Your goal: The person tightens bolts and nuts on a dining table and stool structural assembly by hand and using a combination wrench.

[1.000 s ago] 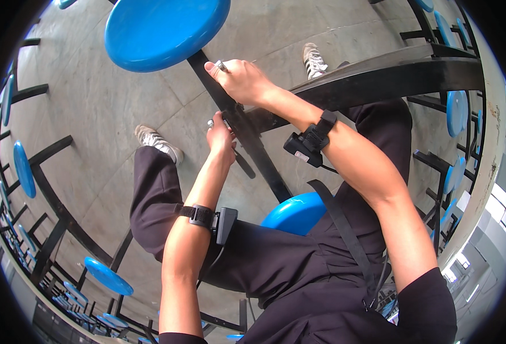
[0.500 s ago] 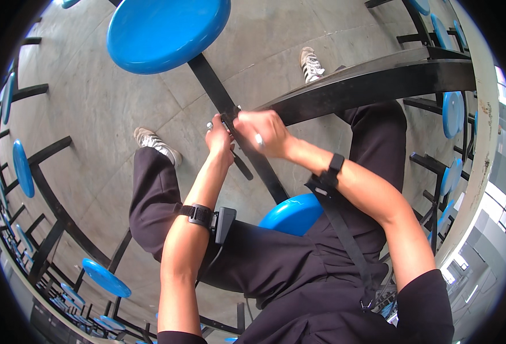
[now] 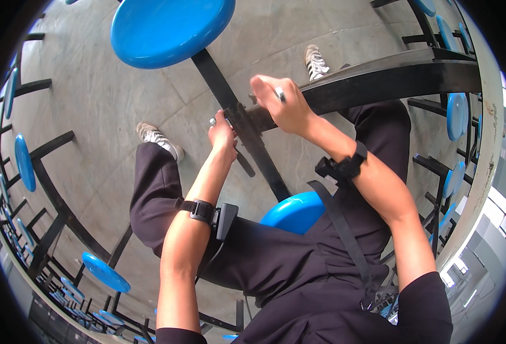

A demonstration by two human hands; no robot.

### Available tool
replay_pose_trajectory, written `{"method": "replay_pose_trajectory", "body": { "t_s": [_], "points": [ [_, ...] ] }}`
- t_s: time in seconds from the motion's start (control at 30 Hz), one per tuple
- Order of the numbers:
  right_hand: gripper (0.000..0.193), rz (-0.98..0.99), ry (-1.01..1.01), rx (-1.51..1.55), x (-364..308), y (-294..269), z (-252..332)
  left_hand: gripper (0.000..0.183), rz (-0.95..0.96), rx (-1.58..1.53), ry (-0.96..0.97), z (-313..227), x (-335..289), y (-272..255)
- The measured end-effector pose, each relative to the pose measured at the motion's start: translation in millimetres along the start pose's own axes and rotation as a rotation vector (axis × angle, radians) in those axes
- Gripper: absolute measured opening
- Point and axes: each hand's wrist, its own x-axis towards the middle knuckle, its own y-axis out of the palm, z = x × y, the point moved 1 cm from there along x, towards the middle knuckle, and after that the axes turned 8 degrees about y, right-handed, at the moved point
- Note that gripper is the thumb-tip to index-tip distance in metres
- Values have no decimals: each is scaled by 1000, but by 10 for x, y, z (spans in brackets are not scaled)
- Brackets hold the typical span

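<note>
1. Stretching across the view, a black metal frame [image 3: 379, 80] is joining a bar that carries a round blue seat [image 3: 170, 28].
2. The right hand [image 3: 284, 106] is reaching forward, fingers curling shut around a small silvery tool [image 3: 280, 94] above the frame.
3. The left hand [image 3: 223, 133] is pinching a small metal bolt [image 3: 213, 121] at the joint.

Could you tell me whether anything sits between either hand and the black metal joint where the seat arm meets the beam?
Nothing visible does. The left hand is at the black joint with a small silver part at its fingertips, and the right hand rests on the beam right beside it.
</note>
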Motion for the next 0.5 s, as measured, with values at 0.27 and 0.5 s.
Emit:
{"method": "replay_pose_trajectory", "body": {
  "t_s": [0.27,0.5],
  "points": [
    [55,115,218,-116,584,301,-72,37,-7,2,11,-5,-37,67],
    [46,202,438,-198,823,518,-116,37,-14,-8,24,-17,-25,42]
  ]
}}
